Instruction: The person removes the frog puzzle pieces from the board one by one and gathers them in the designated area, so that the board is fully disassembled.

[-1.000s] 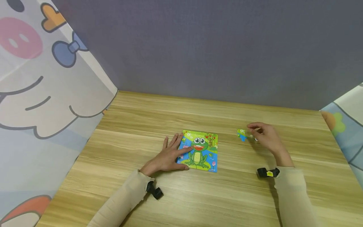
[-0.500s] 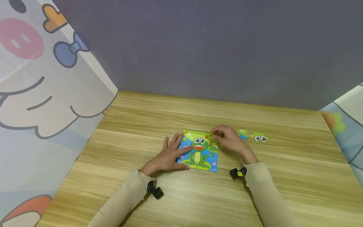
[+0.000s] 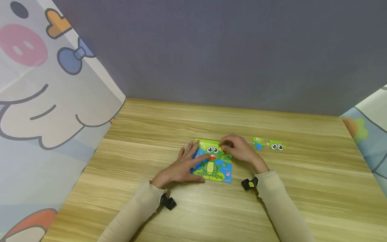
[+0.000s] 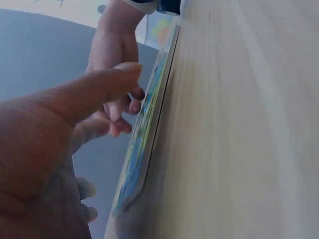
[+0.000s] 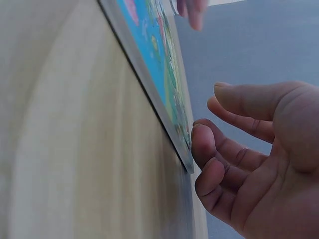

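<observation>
A square frog jigsaw puzzle (image 3: 210, 168) lies flat on the table. My left hand (image 3: 180, 169) spreads over its left side, fingers apart, index finger reaching to the frog's mouth. At the upper right corner is my right hand (image 3: 241, 149), fingers bent and fingertips over the picture of the tree. The right wrist view shows thumb and index finger (image 5: 254, 122) close together above the board's edge, with no piece visible between them. To the right lie two loose puzzle pieces: a green and blue piece (image 3: 258, 143), and a piece with two eyes (image 3: 277, 145).
The wood-grain table (image 3: 193, 215) runs back to a grey partition (image 3: 211, 57). Cartoon-printed panels (image 3: 60, 111) stand at the left and right sides. Black wrist cameras (image 3: 167, 202) sit on both cuffs.
My right hand has moved left from the loose pieces to the puzzle's upper right corner, uncovering the eye piece. My left hand has shifted slightly right over the board.
</observation>
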`<state>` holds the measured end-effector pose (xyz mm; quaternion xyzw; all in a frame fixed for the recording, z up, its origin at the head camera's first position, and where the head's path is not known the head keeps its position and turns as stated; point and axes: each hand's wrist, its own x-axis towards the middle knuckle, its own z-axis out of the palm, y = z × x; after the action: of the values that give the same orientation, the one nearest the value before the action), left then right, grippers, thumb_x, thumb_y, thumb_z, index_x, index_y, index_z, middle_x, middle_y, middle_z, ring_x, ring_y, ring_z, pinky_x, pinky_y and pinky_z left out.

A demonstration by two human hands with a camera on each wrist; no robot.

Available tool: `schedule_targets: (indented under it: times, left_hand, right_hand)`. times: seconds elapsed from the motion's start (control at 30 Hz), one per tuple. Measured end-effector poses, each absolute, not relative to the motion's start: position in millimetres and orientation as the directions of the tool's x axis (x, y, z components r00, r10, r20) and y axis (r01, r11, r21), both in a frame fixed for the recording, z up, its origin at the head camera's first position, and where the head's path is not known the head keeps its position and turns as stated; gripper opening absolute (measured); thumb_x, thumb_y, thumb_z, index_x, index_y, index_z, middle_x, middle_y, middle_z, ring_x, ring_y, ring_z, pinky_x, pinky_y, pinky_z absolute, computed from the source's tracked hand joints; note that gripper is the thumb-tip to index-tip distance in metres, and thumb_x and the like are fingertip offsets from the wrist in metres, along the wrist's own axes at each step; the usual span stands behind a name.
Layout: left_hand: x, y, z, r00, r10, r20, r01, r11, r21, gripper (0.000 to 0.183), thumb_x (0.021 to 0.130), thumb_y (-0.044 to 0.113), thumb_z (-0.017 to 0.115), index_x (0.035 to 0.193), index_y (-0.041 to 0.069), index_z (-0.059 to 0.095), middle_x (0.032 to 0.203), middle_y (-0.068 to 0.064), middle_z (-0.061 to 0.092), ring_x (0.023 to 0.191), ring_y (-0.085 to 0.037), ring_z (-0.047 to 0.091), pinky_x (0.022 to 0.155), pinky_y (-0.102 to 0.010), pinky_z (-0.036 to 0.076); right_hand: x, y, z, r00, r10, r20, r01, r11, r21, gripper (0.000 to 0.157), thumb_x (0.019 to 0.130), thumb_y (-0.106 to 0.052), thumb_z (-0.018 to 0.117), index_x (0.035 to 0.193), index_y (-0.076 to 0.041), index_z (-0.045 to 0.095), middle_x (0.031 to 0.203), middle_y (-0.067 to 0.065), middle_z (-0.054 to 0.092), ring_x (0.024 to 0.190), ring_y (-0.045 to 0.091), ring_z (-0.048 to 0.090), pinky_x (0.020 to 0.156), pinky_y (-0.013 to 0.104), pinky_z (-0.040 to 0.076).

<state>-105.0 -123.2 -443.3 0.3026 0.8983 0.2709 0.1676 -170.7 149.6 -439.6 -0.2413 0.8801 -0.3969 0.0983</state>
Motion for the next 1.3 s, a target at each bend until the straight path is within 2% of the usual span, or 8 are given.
schedule_targets:
  times: [0.2, 0.53, 0.8, 1.07, 1.3]
  left_hand:
    - [-106, -105, -445, -0.723, 0.676, -0.147, 0.493, 0.653, 0.575, 0.084, 0.087, 0.051, 0.074, 0.157, 0.033, 0.032, 0.170, -0.015, -0.008, 0.156, -0.040, -0.014, 0.120, -0.072, -0.001]
    - [-106, -100, -452, -0.715, 0.680, -0.163, 0.536, 0.683, 0.497, 0.076, 0.091, 0.052, 0.068, 0.156, 0.030, 0.036, 0.170, -0.018, 0.001, 0.157, -0.042, -0.009, 0.120, -0.072, 0.001]
    - [-108, -101, -454, -0.717, 0.675, -0.172, 0.539, 0.694, 0.478, 0.073, 0.092, 0.053, 0.065, 0.155, 0.030, 0.038, 0.170, -0.017, 0.000, 0.157, -0.040, -0.010, 0.120, -0.071, 0.001]
    - [-108, -100, -453, -0.719, 0.673, -0.174, 0.543, 0.700, 0.463, 0.072, 0.093, 0.053, 0.065, 0.155, 0.031, 0.038, 0.170, -0.017, 0.001, 0.157, -0.041, -0.008, 0.121, -0.070, 0.002]
    - [-107, -99, -454, -0.720, 0.669, -0.186, 0.543, 0.709, 0.450, 0.072, 0.093, 0.054, 0.064, 0.156, 0.032, 0.036, 0.171, -0.015, 0.000, 0.157, -0.040, -0.009, 0.121, -0.069, 0.001]
  right_hand:
    - [-170, 147, -441, -0.854, -0.521, 0.002, -0.341, 0.555, -0.759, 0.025, 0.096, -0.013, 0.066, 0.119, -0.003, 0.069, 0.117, 0.015, 0.070, 0.080, 0.013, 0.059, 0.073, 0.028, 0.049]
    - [-170, 147, -443, -0.816, -0.577, -0.024, -0.384, 0.573, -0.724, 0.031, 0.092, -0.015, 0.072, 0.122, -0.007, 0.069, 0.119, 0.013, 0.060, 0.080, 0.014, 0.049, 0.073, 0.029, 0.044]
    - [-174, 145, -444, -0.789, -0.614, -0.031, -0.422, 0.578, -0.699, 0.018, 0.090, -0.013, 0.074, 0.107, -0.015, 0.076, 0.116, 0.009, 0.056, 0.083, 0.015, 0.049, 0.074, 0.029, 0.044]
    - [-172, 144, -442, -0.785, -0.617, -0.054, -0.412, 0.585, -0.699, 0.015, 0.090, -0.015, 0.074, 0.105, -0.017, 0.075, 0.119, 0.008, 0.054, 0.105, 0.022, 0.053, 0.090, 0.043, 0.046]
    - [-173, 144, -443, -0.785, -0.618, -0.044, -0.414, 0.575, -0.706, 0.015, 0.088, -0.015, 0.076, 0.103, -0.017, 0.073, 0.119, 0.009, 0.053, 0.110, 0.027, 0.052, 0.098, 0.053, 0.045]
